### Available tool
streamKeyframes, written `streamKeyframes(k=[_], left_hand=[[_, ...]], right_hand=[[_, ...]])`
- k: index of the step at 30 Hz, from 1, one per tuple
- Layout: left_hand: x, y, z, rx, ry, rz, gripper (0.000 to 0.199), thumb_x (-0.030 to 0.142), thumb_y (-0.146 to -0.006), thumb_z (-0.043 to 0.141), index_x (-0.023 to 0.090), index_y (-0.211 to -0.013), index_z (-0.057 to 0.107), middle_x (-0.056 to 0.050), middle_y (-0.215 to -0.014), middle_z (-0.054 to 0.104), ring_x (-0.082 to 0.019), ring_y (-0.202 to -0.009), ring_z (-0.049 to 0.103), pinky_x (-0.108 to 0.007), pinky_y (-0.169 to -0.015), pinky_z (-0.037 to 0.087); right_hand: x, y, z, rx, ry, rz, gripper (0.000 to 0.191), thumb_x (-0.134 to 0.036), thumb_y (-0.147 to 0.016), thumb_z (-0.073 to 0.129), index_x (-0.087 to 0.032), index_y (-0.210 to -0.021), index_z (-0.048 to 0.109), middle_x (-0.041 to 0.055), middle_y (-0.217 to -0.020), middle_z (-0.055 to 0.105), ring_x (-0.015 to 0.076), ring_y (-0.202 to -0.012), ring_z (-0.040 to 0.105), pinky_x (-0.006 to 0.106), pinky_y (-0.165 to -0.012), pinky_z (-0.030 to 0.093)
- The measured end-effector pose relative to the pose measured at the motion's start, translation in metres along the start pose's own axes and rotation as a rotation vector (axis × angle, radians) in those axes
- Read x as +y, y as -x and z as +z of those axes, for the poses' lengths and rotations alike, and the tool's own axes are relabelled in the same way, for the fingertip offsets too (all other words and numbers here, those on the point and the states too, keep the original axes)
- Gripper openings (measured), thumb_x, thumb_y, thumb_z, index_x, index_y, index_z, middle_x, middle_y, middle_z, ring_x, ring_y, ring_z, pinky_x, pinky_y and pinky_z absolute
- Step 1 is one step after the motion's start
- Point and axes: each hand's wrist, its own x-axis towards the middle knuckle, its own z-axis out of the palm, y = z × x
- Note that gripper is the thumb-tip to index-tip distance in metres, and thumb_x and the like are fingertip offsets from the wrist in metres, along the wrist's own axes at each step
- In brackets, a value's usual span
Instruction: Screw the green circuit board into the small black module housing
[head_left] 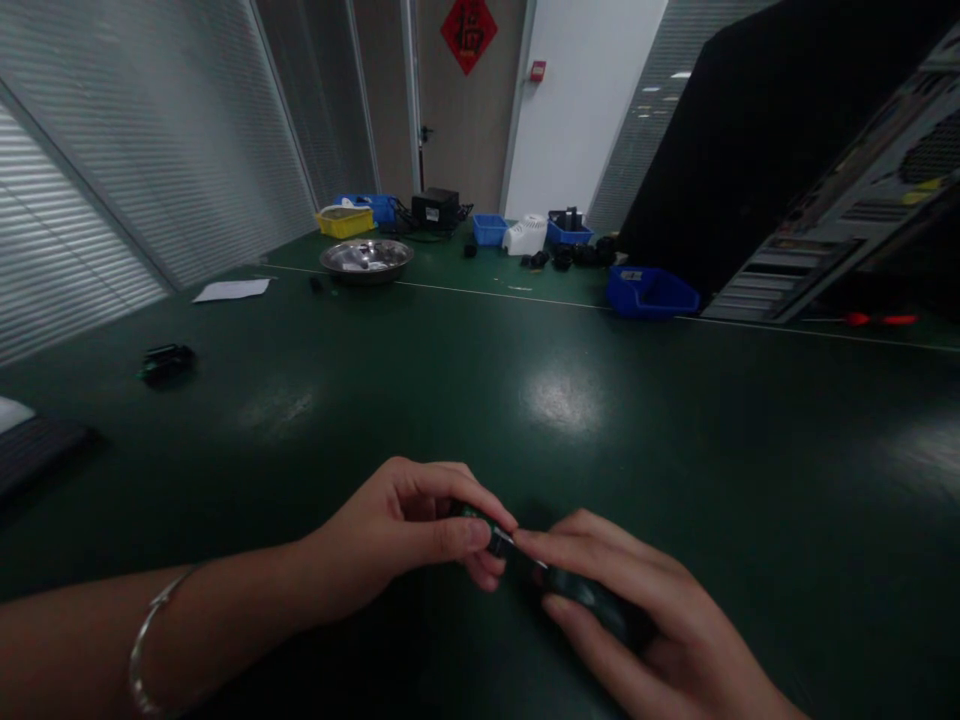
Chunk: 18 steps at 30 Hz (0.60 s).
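My left hand point(427, 525) is closed in a pinch on a small green circuit board point(480, 518) with a metal part at its right end. In my right hand point(637, 600) is a dark-handled tool point(589, 592), held between thumb and fingers. The tool's thin metal tip points left and meets or nearly meets the board's metal end; exact contact is too small to tell. Both hands are just above the green table point(450, 400), close together. My right palm hides the rear of the handle.
A dark object point(168, 364) and a keyboard-like item point(45, 450) lie left. Farther back are a metal bowl point(367, 260), white paper point(232, 290), a yellow bin point(345, 222), a blue bin point(651, 292) and a white device point(526, 236). A computer case point(832, 200) stands right.
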Motion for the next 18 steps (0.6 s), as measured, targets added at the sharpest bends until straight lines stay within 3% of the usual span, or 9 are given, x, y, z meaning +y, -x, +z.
streamKeyframes(k=[7,13,18], left_hand=[[-0.0013,0.0001,0.0013,0.008,0.043,0.018,0.017,0.022,-0.082,0.066,0.015,-0.096,0.073,-0.006,-0.087,0.064,-0.018,-0.077,0.067,-0.032,-0.074,0.055],[0.0003,0.001,0.0031,0.065,-0.008,0.057,0.016,0.02,-0.081,0.067,0.016,-0.096,0.074,-0.006,-0.091,0.063,-0.016,-0.077,0.067,-0.029,-0.075,0.054],[0.0023,0.0013,0.0023,0.024,-0.051,0.053,0.016,0.021,-0.083,0.066,0.016,-0.097,0.073,-0.005,-0.09,0.061,-0.014,-0.075,0.066,-0.027,-0.074,0.052]], right_hand=[[-0.0006,0.002,0.0004,0.038,0.054,-0.004,0.04,-0.011,-0.082,0.059,-0.029,-0.117,0.066,0.006,-0.097,0.071,0.0172,-0.082,0.07,0.021,-0.065,0.058],[-0.0014,0.0026,0.0001,-0.01,0.051,0.005,0.041,-0.01,-0.082,0.058,-0.028,-0.119,0.065,0.0063,-0.097,0.071,0.0174,-0.084,0.069,0.022,-0.069,0.058],[-0.0033,0.0031,-0.0004,-0.016,0.039,0.01,0.041,-0.01,-0.082,0.059,-0.029,-0.118,0.066,0.0063,-0.1,0.071,0.0182,-0.086,0.069,0.021,-0.066,0.059]])
